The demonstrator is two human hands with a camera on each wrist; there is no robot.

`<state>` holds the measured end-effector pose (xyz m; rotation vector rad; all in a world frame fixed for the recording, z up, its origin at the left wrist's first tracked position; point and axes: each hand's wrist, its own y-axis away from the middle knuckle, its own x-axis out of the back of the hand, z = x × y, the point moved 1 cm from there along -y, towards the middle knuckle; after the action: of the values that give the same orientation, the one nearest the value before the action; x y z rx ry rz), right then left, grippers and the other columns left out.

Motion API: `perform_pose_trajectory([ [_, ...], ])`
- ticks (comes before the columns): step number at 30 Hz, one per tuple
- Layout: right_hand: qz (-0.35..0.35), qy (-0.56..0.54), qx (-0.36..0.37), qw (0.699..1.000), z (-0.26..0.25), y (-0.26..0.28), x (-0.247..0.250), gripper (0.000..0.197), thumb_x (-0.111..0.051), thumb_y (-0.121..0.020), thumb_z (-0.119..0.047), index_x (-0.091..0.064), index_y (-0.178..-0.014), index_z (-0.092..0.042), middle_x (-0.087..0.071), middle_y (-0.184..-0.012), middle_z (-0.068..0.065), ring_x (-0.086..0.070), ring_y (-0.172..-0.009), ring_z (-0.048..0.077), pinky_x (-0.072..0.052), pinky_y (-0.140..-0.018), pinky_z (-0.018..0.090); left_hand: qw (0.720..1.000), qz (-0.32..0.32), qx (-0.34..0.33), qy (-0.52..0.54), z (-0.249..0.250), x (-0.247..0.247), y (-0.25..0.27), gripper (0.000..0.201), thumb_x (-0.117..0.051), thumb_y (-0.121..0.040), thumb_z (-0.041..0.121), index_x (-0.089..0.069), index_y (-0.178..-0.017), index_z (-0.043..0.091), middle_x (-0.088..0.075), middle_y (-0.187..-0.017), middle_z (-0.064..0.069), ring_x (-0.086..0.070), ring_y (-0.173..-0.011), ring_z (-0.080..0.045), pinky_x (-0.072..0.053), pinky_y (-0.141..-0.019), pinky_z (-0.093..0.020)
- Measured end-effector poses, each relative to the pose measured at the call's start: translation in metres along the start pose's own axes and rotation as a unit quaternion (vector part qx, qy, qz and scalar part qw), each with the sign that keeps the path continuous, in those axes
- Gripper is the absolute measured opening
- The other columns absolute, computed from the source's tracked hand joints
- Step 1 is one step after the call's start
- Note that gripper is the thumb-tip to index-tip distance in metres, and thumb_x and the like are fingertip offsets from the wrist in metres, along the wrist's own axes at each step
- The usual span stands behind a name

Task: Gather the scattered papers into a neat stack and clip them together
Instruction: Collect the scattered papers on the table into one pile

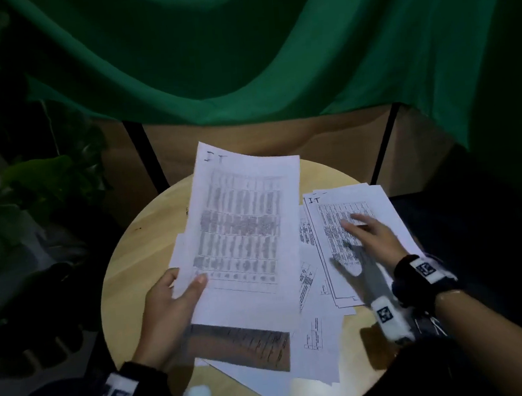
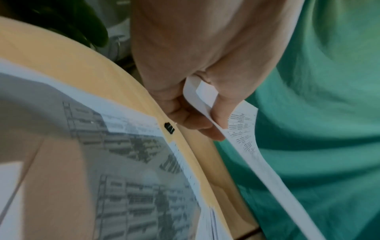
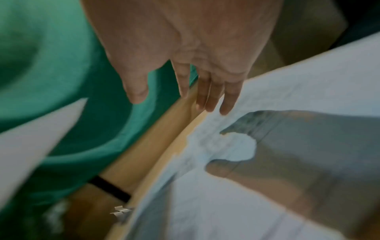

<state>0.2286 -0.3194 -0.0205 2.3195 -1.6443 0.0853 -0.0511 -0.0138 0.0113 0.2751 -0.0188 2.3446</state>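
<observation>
Barely started tbh: left hand point(image 1: 168, 304) pinches a few sheets point(image 1: 243, 231), flat right hand point(image 1: 370, 235) rests on loose papers point(image 1: 362, 220) underneath, no clip on yet

1. The round table point(image 1: 124, 273) is pale wood, smooth, with a matt finish and faint grain.
2. The sheets point(image 1: 243, 224) are thin white printer paper, matt, floppy enough to bend when lifted.
3. The backdrop point(image 1: 241, 57) is green cloth, soft and draped in folds, no shine.
4. The wrist bands point(image 1: 418, 275) look like dark fabric with white printed tags.
</observation>
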Motion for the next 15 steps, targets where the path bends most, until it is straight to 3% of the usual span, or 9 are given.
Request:
perform_pose_trajectory([
  [2,-0.074,-0.124,-0.050,0.988,-0.010,0.034,-0.028,0.076,-0.079,-0.078,-0.063,-0.062,-0.139,-0.021,-0.069,-0.130,0.012,-0.067,-0.121,0.028,-0.058,-0.097,0.044,0.999,-0.032,0.011,0.000,-0.011,-0.023,0.003,0.007,-0.079,-0.102,0.019,-0.078,-0.104,0.013,-0.087,-0.099,-0.006,-0.084,-0.090,-0.026,-0.068,-0.078,-0.042],
  [3,-0.107,-0.163,-0.062,0.979,-0.012,0.049,-0.041,0.066,-0.076,-0.084,-0.060,-0.063,-0.137,-0.023,-0.074,-0.119,0.009,-0.073,-0.110,0.025,-0.060,-0.086,0.041,0.999,-0.048,0.018,0.001,-0.018,-0.034,0.004,0.009,-0.081,-0.101,0.019,-0.078,-0.105,0.012,-0.086,-0.101,-0.010,-0.084,-0.093,-0.031,-0.068,-0.085,-0.051],
  [5,-0.130,-0.217,-0.079,0.964,-0.007,0.070,-0.059,0.051,-0.069,-0.096,-0.045,-0.060,-0.139,-0.020,-0.077,-0.083,-0.001,-0.074,-0.071,0.013,-0.055,-0.062,0.031,0.997,-0.072,0.023,0.001,-0.037,-0.051,0.005,0.010,-0.083,-0.099,0.017,-0.078,-0.105,0.011,-0.085,-0.103,-0.014,-0.082,-0.097,-0.037,-0.064,-0.092,-0.059],
  [7,-0.092,-0.270,-0.089,0.954,-0.002,0.082,-0.067,0.042,-0.061,-0.103,-0.032,-0.059,-0.140,-0.012,-0.071,-0.065,-0.006,-0.064,-0.051,0.006,-0.050,-0.050,0.023,0.996,-0.090,0.009,-0.009,-0.054,-0.061,0.005,0.012,-0.084,-0.097,0.015,-0.075,-0.103,0.009,-0.084,-0.100,-0.016,-0.080,-0.096,-0.041,-0.063,-0.088,-0.057],
  [9,-0.065,-0.311,-0.098,0.943,0.007,0.092,-0.066,0.043,-0.055,-0.104,-0.045,-0.063,-0.129,-0.011,-0.065,-0.059,-0.006,-0.058,-0.046,0.009,-0.048,-0.045,0.023,0.995,-0.087,-0.013,-0.040,-0.065,-0.065,0.003,0.015,-0.085,-0.096,0.016,-0.071,-0.099,0.013,-0.080,-0.094,-0.008,-0.076,-0.090,-0.035,-0.060,-0.076,-0.041],
  [10,-0.068,-0.352,-0.113,0.927,0.008,0.095,-0.064,0.053,-0.054,-0.101,-0.057,-0.063,-0.130,-0.014,-0.068,-0.065,-0.002,-0.060,-0.052,0.014,-0.052,-0.049,0.028,0.995,-0.084,-0.016,-0.060,-0.070,-0.065,0.002,0.016,-0.085,-0.096,0.017,-0.069,-0.098,0.016,-0.076,-0.091,-0.003,-0.071,-0.085,-0.029,-0.054,-0.068,-0.030],
  [12,-0.074,-0.370,-0.124,0.918,0.017,0.096,-0.064,0.063,-0.058,-0.093,-0.069,-0.060,-0.138,-0.025,-0.078,-0.105,0.008,-0.075,-0.091,0.027,-0.060,-0.081,0.046,0.992,-0.086,-0.009,-0.095,-0.073,-0.065,0.003,0.017,-0.083,-0.098,0.020,-0.066,-0.097,0.020,-0.072,-0.088,-0.001,-0.066,-0.076,-0.023,-0.047,-0.059,-0.021],
  [13,-0.072,-0.360,-0.123,0.922,0.025,0.094,-0.065,0.063,-0.064,-0.090,-0.068,-0.057,-0.140,-0.029,-0.074,-0.124,0.009,-0.073,-0.110,0.031,-0.054,-0.100,0.055,0.989,-0.098,-0.005,-0.109,-0.074,-0.065,0.004,0.017,-0.082,-0.098,0.023,-0.065,-0.098,0.021,-0.074,-0.088,-0.003,-0.068,-0.076,-0.026,-0.051,-0.060,-0.022],
  [15,-0.043,-0.305,-0.117,0.944,0.027,0.097,-0.070,0.067,-0.079,-0.089,-0.045,-0.049,-0.146,-0.025,-0.062,-0.142,0.013,-0.065,-0.125,0.031,-0.039,-0.117,0.057,0.983,-0.130,-0.012,-0.128,-0.075,-0.068,0.005,0.021,-0.080,-0.097,0.035,-0.066,-0.100,0.021,-0.076,-0.091,-0.004,-0.071,-0.081,-0.031,-0.059,-0.070,-0.032],
])
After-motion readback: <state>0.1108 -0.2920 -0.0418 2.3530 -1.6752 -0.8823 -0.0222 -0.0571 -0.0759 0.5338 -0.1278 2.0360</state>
